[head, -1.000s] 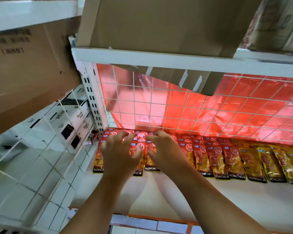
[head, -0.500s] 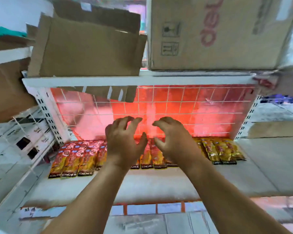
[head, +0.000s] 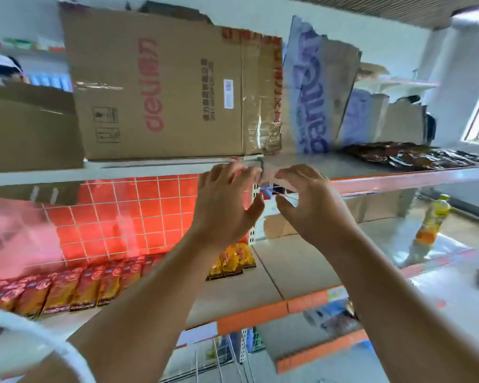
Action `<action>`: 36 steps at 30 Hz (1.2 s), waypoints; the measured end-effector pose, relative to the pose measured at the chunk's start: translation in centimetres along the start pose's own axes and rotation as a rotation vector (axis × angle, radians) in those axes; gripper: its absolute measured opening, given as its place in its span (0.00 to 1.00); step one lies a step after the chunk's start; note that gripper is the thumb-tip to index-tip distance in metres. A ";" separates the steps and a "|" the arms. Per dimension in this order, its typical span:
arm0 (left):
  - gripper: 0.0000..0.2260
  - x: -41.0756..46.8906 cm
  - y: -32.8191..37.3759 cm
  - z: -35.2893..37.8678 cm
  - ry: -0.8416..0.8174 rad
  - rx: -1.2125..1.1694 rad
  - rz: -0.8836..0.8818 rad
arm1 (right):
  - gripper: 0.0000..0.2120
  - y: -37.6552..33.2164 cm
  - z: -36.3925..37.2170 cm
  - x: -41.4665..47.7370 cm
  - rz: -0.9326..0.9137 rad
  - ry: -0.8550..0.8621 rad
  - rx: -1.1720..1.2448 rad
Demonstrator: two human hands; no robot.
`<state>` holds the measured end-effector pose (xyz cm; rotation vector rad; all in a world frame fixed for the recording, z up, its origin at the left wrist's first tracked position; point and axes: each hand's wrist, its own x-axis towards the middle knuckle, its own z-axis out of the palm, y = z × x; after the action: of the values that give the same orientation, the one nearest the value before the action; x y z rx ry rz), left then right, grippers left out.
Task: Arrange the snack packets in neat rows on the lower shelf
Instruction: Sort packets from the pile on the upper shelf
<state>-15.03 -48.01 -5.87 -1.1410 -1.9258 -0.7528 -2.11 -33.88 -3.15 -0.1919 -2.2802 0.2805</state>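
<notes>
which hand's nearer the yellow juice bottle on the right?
Right. The right hand is raised left of the juice bottle; the left hand is farther left.

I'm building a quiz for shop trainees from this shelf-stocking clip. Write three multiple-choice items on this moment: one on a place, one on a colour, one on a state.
1. Where do the snack packets lie?
A. On the lower shelf, in front of the red back panel
B. On top of the cardboard box
C. On the floor

2. What colour is the lettering on the big cardboard box?
A. Green
B. Red
C. Black

3. What state are the two hands in?
A. Each grips a packet
B. Both are open and hold nothing
C. Both press on the packets

Answers:
1 A: the row of packets rests on the lower shelf by the red panel.
2 B: the large word on the box is red.
3 B: the left hand and right hand hang raised near the upper shelf edge, fingers spread and nothing in them.
</notes>
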 end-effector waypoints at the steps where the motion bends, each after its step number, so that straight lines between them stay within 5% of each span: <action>1: 0.22 1.3 1.6 0.4 -0.012 -0.018 0.021 | 0.20 1.2 -1.6 -0.1 0.008 0.014 -0.028; 10: 0.24 9.1 9.7 5.8 -0.231 -0.206 0.178 | 0.21 9.8 -8.7 -0.7 0.116 0.057 -0.178; 20: 0.14 16.7 8.3 15.7 -0.717 -0.510 -0.113 | 0.18 19.8 -6.4 4.6 0.116 -0.039 -0.217; 36: 0.10 30.5 9.0 26.5 -1.057 -0.207 0.050 | 0.10 35.4 -8.3 18.6 0.401 -0.295 -0.387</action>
<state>-24.64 -9.64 6.36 -1.9600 -2.6653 -0.3113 -6.46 5.61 6.30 -0.8629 -2.5587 0.0685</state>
